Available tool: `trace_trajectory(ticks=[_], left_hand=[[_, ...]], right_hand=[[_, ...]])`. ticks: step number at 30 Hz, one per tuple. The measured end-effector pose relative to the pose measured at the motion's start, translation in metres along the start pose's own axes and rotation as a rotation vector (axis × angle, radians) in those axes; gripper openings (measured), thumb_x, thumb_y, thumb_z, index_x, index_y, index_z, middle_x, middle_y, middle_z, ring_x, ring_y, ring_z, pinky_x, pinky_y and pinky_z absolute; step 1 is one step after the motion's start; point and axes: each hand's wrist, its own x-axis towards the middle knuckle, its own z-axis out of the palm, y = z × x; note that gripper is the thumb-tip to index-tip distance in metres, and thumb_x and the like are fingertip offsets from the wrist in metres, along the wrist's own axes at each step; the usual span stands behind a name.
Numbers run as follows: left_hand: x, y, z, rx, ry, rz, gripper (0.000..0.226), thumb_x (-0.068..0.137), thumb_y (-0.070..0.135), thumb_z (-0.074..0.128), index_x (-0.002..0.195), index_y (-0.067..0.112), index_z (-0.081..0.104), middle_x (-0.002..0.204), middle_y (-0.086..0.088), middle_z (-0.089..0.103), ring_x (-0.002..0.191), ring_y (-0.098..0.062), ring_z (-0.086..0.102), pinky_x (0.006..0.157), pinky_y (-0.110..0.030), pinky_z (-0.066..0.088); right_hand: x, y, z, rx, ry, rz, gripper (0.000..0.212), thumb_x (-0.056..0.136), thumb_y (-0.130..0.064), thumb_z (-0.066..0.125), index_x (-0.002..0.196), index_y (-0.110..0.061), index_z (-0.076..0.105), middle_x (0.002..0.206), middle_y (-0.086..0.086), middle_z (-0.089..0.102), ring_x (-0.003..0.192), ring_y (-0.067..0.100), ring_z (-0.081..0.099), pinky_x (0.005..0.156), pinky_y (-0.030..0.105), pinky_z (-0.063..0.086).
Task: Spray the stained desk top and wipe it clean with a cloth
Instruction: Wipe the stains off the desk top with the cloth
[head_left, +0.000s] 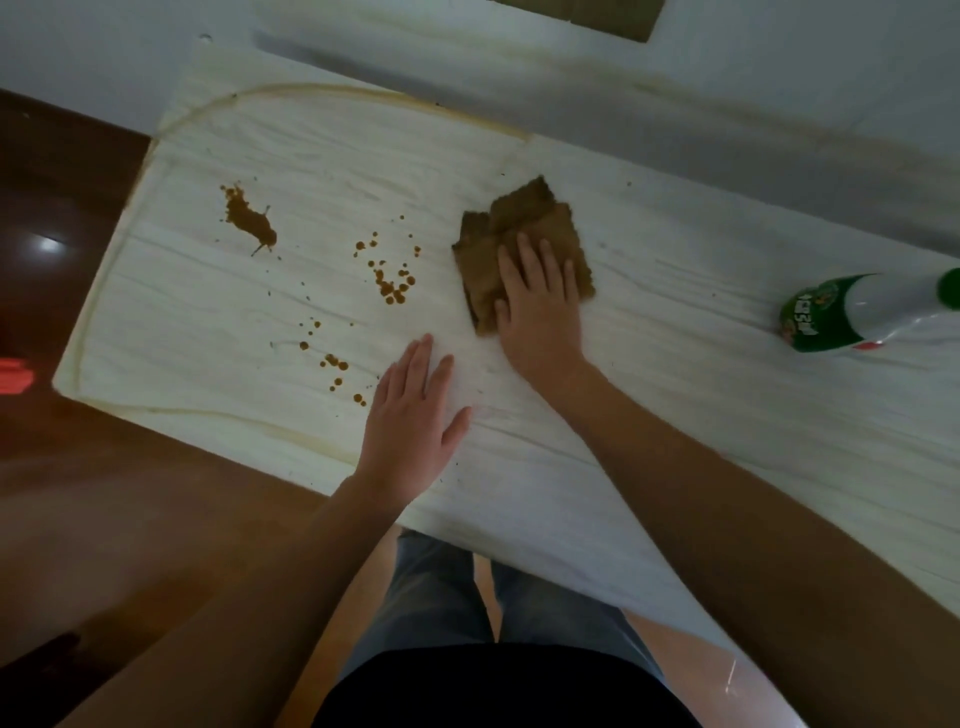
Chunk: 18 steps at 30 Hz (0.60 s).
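Our right hand (540, 306) lies flat on the brown cloth (519, 244), fingers spread out and pressing down, not curled around it. The cloth sits in the middle of the white worktop (675, 415), folded and a bit bunched at the far side. Our left hand (413, 421) rests open and flat on the worktop near the front edge, holding nothing.

The brown stains are all to the left of the cloth. There is a big blotch (252, 223) far off, a bunch of drops (389, 275) just beside the cloth, and more small drops (332, 358) close to our left hand. None look wiped yet.

The spray bottle (852, 312) lies on its side, well apart to the right.

We think the cloth is soft, light and floppy. It may bunch up or slip under the palm, so a flat, firm press on its middle should work best. The worktop looks smooth, so the cloth should slide easily toward the drops.
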Motion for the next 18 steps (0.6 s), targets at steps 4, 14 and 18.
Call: trace_trajectory(ticks=[4,14,18], left_hand=[[-0.029,-0.007,0.011,0.011,0.027,0.117,0.061,0.1,0.045,0.051,0.149,0.01,0.043,0.162,-0.017,0.032,0.15,-0.033,0.029,0.118,-0.051,0.034],[-0.039,-0.016,0.024,0.001,-0.018,0.145,0.067,0.1,0.047,0.052,0.155,0.014,0.034,0.166,-0.014,0.023,0.155,-0.03,0.018,0.12,-0.051,0.032],[-0.04,-0.016,0.027,-0.005,-0.007,0.138,0.068,0.099,0.048,0.052,0.156,0.015,0.034,0.167,-0.012,0.021,0.156,-0.028,0.015,0.122,-0.049,0.028]], right_hand=[[-0.089,0.01,0.016,0.023,0.007,0.024,0.061,0.1,-0.035,0.042,0.157,-0.019,0.025,0.165,0.007,0.02,0.153,0.027,0.012,0.124,0.049,0.012],[-0.079,0.096,-0.016,0.028,0.014,0.209,0.062,0.097,-0.037,0.035,0.155,-0.016,0.029,0.162,0.011,0.026,0.15,0.031,0.019,0.122,0.05,0.016],[0.024,0.116,-0.042,0.027,0.049,0.277,0.06,0.101,-0.031,0.041,0.156,-0.014,0.026,0.164,0.013,0.019,0.151,0.034,0.016,0.123,0.049,0.012]])
